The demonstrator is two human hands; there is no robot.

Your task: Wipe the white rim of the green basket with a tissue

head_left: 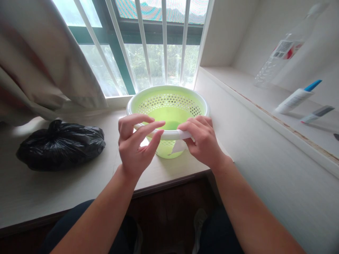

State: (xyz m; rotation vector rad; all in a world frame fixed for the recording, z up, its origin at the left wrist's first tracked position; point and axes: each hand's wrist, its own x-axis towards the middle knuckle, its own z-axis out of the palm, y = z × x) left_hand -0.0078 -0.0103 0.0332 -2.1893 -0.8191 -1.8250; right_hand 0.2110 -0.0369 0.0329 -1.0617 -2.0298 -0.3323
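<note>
A light green plastic basket (169, 92) with a pale rim and perforated sides stands upright on the window ledge. My right hand (202, 137) is closed over its near right rim, fingers on top and thumb below. Under those fingers a white strip lies over the rim, and a thin white flap (178, 147), perhaps paper, hangs against the basket's outer wall. My left hand (139, 143) is at the near left rim, fingers spread and thumb apart, with nothing between them. I cannot tell whether it touches the rim. Inside the basket only the green bottom shows.
A knotted black plastic bag (63, 144) lies on the ledge (113, 187) at left, below a curtain (39, 60). Behind the basket is a barred window (156, 42). On the right shelf (238, 79) are a clear bottle (283, 53), a blue-tipped white tube (295, 100) and a smaller grey-capped item (316, 114).
</note>
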